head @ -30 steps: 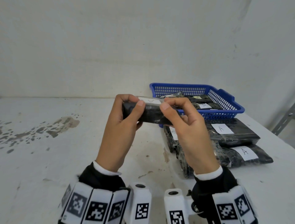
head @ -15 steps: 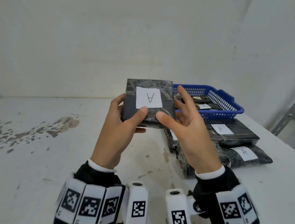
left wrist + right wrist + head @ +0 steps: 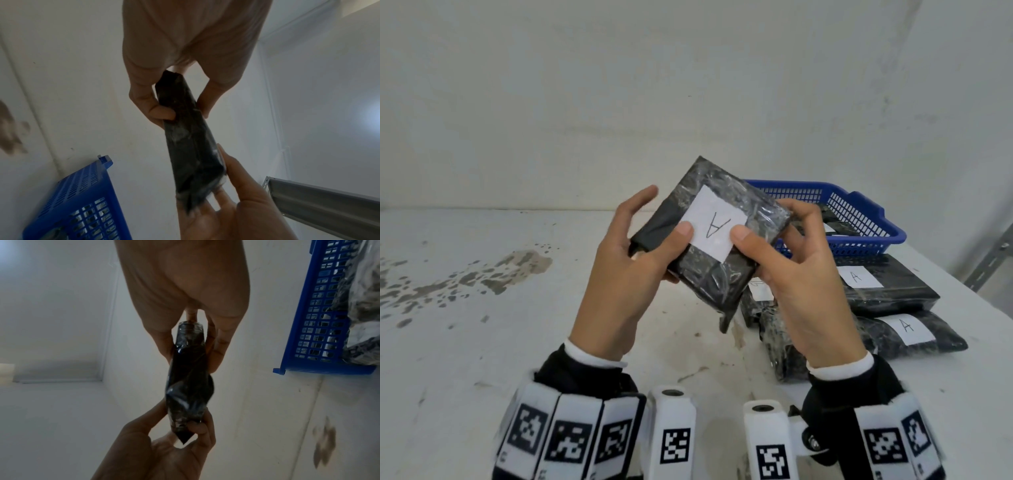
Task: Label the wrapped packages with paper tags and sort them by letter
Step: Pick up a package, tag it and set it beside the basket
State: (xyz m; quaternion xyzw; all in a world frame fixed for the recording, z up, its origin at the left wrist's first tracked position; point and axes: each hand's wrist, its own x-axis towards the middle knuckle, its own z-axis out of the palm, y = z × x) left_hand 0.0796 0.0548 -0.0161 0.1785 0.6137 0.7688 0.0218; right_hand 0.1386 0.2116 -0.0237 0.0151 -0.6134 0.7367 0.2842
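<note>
Package [image 3: 709, 240], one, tagged A, pinched by both hands [image 3: 619, 274] [image 3: 801, 281]; three tagged packages [image 3: 887, 291] beside one basket [image 3: 859, 219].

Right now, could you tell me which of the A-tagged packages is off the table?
The package held up by both hands, left hand and right hand; the other tagged ones lie beside the basket.

— What colour is the package [image 3: 709, 240]?
— Black, under clear glossy wrap, with a white tag [image 3: 717, 228] bearing a dark handwritten "A".
— And the basket [image 3: 859, 209]?
— Bright blue, a grid of small holes in its sides.
— The table [image 3: 482, 325]?
— Off-white, blotched with grey-brown stains on the left.
— The other packages [image 3: 893, 291]?
— Black too, with white tags.
— The wrists?
— Black sleeves [image 3: 585, 380] with white cuffs; white bands [image 3: 565, 435] printed with black-and-white square codes.
</note>
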